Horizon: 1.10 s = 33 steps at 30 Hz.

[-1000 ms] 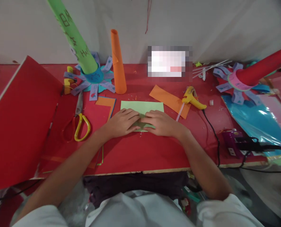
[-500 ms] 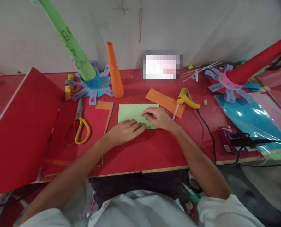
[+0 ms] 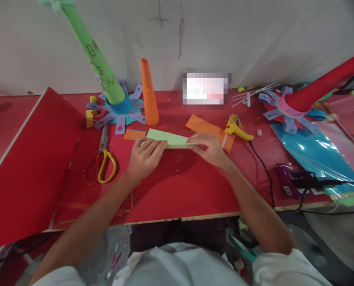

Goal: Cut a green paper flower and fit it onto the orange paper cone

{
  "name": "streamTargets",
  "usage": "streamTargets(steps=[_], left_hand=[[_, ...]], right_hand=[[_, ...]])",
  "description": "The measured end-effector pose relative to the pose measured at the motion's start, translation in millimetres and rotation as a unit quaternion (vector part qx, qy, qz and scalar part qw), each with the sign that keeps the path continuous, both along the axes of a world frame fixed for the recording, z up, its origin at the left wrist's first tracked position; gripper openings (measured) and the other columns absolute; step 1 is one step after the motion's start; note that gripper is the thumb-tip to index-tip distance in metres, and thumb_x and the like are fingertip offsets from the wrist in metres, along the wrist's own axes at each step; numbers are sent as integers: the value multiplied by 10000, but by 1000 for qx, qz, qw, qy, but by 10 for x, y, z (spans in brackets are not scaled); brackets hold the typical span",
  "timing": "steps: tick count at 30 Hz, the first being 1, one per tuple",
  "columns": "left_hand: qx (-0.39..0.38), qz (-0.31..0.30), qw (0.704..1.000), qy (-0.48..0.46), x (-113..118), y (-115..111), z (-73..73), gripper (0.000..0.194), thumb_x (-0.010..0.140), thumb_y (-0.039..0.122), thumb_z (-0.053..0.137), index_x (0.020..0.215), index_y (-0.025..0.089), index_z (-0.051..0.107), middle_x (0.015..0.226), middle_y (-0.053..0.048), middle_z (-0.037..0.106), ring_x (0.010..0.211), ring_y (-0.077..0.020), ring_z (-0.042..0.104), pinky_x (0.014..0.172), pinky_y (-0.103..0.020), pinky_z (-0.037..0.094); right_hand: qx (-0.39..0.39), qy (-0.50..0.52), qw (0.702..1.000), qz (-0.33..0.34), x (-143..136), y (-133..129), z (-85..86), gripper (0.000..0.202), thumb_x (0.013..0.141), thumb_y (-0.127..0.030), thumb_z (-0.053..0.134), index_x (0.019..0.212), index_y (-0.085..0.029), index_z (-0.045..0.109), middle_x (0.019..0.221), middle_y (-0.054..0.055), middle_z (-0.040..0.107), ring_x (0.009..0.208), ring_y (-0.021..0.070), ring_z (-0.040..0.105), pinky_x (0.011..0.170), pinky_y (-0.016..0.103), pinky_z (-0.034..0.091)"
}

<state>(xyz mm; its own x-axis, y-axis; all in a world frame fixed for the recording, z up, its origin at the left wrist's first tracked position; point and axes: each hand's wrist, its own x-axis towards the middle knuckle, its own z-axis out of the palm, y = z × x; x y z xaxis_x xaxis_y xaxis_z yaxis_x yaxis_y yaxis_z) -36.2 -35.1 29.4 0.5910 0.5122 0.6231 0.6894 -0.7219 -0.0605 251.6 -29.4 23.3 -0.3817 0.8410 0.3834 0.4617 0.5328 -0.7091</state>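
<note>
A light green paper (image 3: pixel 171 138) is held between both hands over the red table (image 3: pixel 177 186), its near edge raised and bent. My left hand (image 3: pixel 147 155) is closed on its left end, with the fingers along the near edge. At the right end, my right hand (image 3: pixel 210 147) pinches the paper between thumb and fingers. Just right of that hand lies an orange paper strip (image 3: pixel 205 128), with a yellow glue gun (image 3: pixel 236 128) resting by its end. An orange paper cone (image 3: pixel 150 95) stands behind the green paper.
Scissors (image 3: pixel 106 159) lie left, near a raised red board (image 3: pixel 30 167). Behind them stands a green paper tube (image 3: pixel 96 59) on a blue base. A red tube (image 3: pixel 323 83), blue sheet (image 3: pixel 314 155) and purple box with cables (image 3: pixel 287 180) are at right.
Both hands have closed on the green paper, which lay flat before. It is now lifted and bent along its near edge. The camera view has shifted slightly.
</note>
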Motion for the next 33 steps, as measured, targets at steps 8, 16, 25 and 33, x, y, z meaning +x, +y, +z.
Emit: streamTargets(steps=[8,16,25,33], left_hand=[[2,-15,1000,10,117,-8,-23,196,1070,124,516,1030,216,684,868,-30,778,836,-201,695,844,-395,491],[10,-22,1000,13,201,-53,5,186,1067,121,525,994,206,673,909,-38,777,838,-200,679,844,-387,485],[-29,-28,999,15,202,-61,-79,206,1066,131,503,1036,222,685,951,-45,789,868,-202,689,861,-399,462],[-26,-51,998,-12,243,-58,-88,158,1049,135,542,998,211,671,903,-35,774,844,-200,667,848,-386,454]], right_hand=[[68,-30,997,4,-253,-101,-18,428,1119,-500,483,1046,-241,816,1013,83,828,943,240,736,919,410,589],[89,-72,993,5,-327,-141,-34,374,1132,-386,473,1078,-260,821,1076,81,835,1011,245,749,967,435,565],[139,-42,989,-37,-378,-178,-154,296,1108,-310,538,998,-256,807,976,72,827,920,234,734,908,412,586],[202,-24,979,-23,-462,-172,-175,198,1069,-249,635,956,-240,798,899,50,834,850,225,718,849,385,589]])
